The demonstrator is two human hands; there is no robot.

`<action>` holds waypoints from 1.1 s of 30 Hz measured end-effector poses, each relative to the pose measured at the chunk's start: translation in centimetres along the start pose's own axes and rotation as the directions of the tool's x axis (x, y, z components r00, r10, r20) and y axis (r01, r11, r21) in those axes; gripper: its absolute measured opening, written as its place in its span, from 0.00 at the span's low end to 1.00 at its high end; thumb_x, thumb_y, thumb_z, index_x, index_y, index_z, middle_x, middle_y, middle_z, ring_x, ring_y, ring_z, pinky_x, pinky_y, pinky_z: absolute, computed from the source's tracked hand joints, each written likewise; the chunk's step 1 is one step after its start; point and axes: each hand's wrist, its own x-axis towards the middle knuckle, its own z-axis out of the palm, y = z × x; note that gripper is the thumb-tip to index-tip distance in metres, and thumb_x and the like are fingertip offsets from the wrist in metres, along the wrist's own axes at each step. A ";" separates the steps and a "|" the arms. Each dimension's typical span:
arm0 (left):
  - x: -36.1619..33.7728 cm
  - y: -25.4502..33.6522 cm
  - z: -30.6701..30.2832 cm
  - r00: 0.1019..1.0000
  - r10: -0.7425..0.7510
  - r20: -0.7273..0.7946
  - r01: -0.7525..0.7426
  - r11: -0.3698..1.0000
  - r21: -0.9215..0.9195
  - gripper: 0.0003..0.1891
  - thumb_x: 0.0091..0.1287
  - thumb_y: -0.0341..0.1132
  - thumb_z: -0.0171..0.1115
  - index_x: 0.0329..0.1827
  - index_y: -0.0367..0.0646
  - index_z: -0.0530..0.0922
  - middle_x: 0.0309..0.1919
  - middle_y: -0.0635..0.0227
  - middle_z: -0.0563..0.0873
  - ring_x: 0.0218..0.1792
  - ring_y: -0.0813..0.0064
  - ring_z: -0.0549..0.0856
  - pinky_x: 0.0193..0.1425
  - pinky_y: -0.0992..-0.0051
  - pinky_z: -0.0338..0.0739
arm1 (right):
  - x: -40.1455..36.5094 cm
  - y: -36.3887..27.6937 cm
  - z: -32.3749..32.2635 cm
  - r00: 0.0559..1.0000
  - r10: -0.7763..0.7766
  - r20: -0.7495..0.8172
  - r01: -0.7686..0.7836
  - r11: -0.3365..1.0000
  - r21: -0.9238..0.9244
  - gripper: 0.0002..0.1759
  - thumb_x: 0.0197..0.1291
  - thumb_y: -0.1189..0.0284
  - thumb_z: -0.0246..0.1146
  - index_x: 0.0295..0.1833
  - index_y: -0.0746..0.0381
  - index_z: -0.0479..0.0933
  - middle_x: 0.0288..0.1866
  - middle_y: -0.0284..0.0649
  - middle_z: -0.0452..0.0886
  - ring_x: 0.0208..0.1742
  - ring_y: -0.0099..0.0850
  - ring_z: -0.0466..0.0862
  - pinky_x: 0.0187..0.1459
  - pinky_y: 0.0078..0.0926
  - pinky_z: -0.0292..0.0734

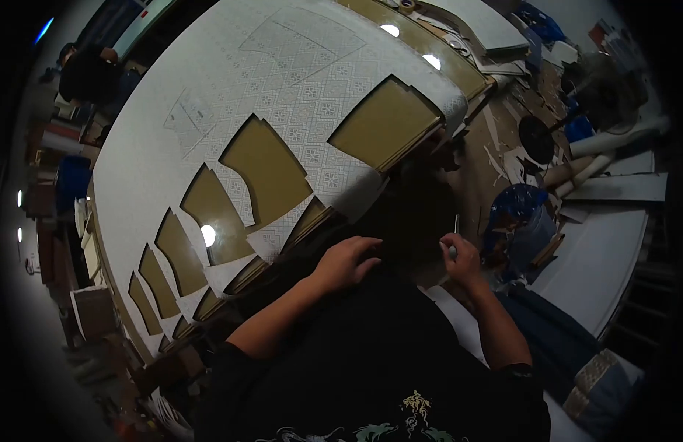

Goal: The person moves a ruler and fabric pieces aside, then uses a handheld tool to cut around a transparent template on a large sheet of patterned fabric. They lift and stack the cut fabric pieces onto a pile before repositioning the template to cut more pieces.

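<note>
My left hand is in front of my chest by the near edge of the table, its fingers loosely bent and thumb apart, holding nothing. Off to the right, my right hand is closed around a slim tool with a thin, pale upright shaft; whether it is a pen or a knife I cannot make out. A white patterned sheet covers most of the table. Several curved panels have been cut from it along the near side, so the olive-brown tabletop shows through. Drawn outlines mark the sheet farther back.
Paper scraps litter the floor to the right. A blue plastic-lined bin, rolls and white boards stand there too. Blue fabric lies at lower right. Another person is beyond the table at far left.
</note>
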 end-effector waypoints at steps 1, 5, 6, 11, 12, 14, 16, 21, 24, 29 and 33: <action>0.4 -0.2 -0.4 1.000 -0.013 -0.018 0.013 1.000 -0.004 0.22 0.71 0.37 0.71 0.66 0.43 0.80 0.53 0.56 0.88 0.54 0.54 0.88 0.59 0.62 0.84 | 1.5 -0.1 0.0 1.000 -0.027 -0.004 0.027 0.999 0.031 0.07 0.68 0.73 0.69 0.49 0.60 0.81 0.39 0.45 0.87 0.42 0.47 0.89 0.42 0.40 0.83; 1.6 -1.7 -1.8 0.985 -0.057 -0.164 0.048 0.997 -0.057 0.18 0.70 0.34 0.71 0.61 0.42 0.83 0.49 0.56 0.89 0.50 0.55 0.89 0.55 0.62 0.84 | 6.8 -2.5 1.4 0.989 -0.146 -0.009 0.147 0.984 0.099 0.08 0.68 0.74 0.69 0.50 0.60 0.82 0.39 0.45 0.88 0.40 0.45 0.89 0.41 0.38 0.83; 2.1 -2.2 -2.2 0.980 -0.056 -0.191 0.045 0.997 -0.065 0.17 0.69 0.33 0.72 0.59 0.42 0.84 0.47 0.56 0.89 0.49 0.55 0.89 0.53 0.62 0.84 | 8.0 -3.5 1.8 0.992 -0.127 0.010 0.125 0.989 0.080 0.08 0.68 0.74 0.69 0.50 0.60 0.82 0.39 0.45 0.88 0.40 0.45 0.89 0.41 0.38 0.83; 4.2 -5.9 -4.5 0.869 -0.037 -0.493 -0.020 0.994 -0.110 0.14 0.67 0.27 0.71 0.56 0.42 0.85 0.42 0.58 0.89 0.45 0.58 0.89 0.48 0.65 0.84 | 13.1 -7.1 1.8 0.976 -0.217 0.015 0.213 0.965 0.151 0.13 0.65 0.75 0.73 0.54 0.59 0.83 0.38 0.42 0.88 0.39 0.40 0.89 0.41 0.37 0.83; 4.5 -6.5 -4.9 0.833 -0.032 -0.553 -0.018 0.996 -0.084 0.14 0.67 0.25 0.71 0.55 0.42 0.85 0.43 0.59 0.89 0.43 0.59 0.88 0.45 0.66 0.83 | 14.1 -7.5 1.5 0.974 -0.227 0.027 0.221 0.965 0.141 0.13 0.65 0.75 0.73 0.54 0.59 0.83 0.38 0.42 0.88 0.39 0.40 0.89 0.41 0.37 0.83; 4.6 -6.8 -5.3 0.774 -0.059 -0.630 0.014 0.997 -0.076 0.14 0.66 0.24 0.71 0.54 0.42 0.85 0.43 0.60 0.88 0.41 0.61 0.88 0.43 0.66 0.82 | 15.9 -8.4 1.1 0.968 -0.224 0.113 0.207 0.967 0.151 0.19 0.62 0.76 0.75 0.59 0.59 0.83 0.39 0.41 0.88 0.37 0.38 0.88 0.41 0.35 0.83; 4.7 -6.4 -5.9 0.733 -0.063 -0.678 0.058 0.998 -0.030 0.14 0.65 0.24 0.71 0.53 0.41 0.85 0.46 0.60 0.87 0.40 0.63 0.86 0.40 0.67 0.81 | 17.8 -9.0 1.3 0.955 -0.253 0.153 0.223 0.957 0.187 0.21 0.62 0.76 0.75 0.60 0.58 0.83 0.39 0.41 0.87 0.36 0.37 0.87 0.41 0.34 0.82; 5.3 -5.8 -4.0 0.667 -0.159 -0.728 0.170 0.984 -0.060 0.15 0.63 0.23 0.72 0.53 0.40 0.84 0.50 0.58 0.86 0.49 0.58 0.85 0.51 0.64 0.81 | 23.3 -9.6 2.0 0.896 -0.379 0.232 0.325 0.915 0.240 0.24 0.60 0.78 0.75 0.63 0.57 0.83 0.40 0.41 0.84 0.37 0.36 0.85 0.41 0.31 0.81; 6.2 -4.8 -3.0 0.617 -0.125 -0.777 0.234 0.972 0.030 0.16 0.62 0.23 0.71 0.53 0.39 0.84 0.50 0.58 0.86 0.53 0.55 0.84 0.58 0.62 0.79 | 26.5 -8.2 2.8 0.848 -0.444 0.289 0.370 0.887 0.276 0.23 0.62 0.80 0.72 0.63 0.57 0.84 0.42 0.42 0.83 0.38 0.36 0.85 0.42 0.31 0.81; 8.9 -1.9 -1.0 0.488 -0.251 -0.836 0.418 0.908 -0.029 0.15 0.62 0.24 0.71 0.53 0.39 0.84 0.52 0.57 0.86 0.54 0.53 0.83 0.62 0.61 0.78 | 31.8 -5.3 2.0 0.780 -0.583 0.227 0.449 0.774 0.446 0.17 0.63 0.85 0.66 0.56 0.61 0.83 0.40 0.43 0.82 0.39 0.36 0.84 0.44 0.30 0.80; 9.8 -0.7 -0.4 0.369 -0.279 -0.887 0.528 0.848 -0.046 0.16 0.64 0.25 0.70 0.55 0.39 0.83 0.52 0.56 0.86 0.56 0.52 0.83 0.63 0.60 0.77 | 37.7 -1.6 -0.1 0.799 -0.589 0.118 0.541 0.791 0.287 0.14 0.66 0.84 0.64 0.55 0.61 0.81 0.44 0.46 0.82 0.45 0.43 0.85 0.47 0.34 0.82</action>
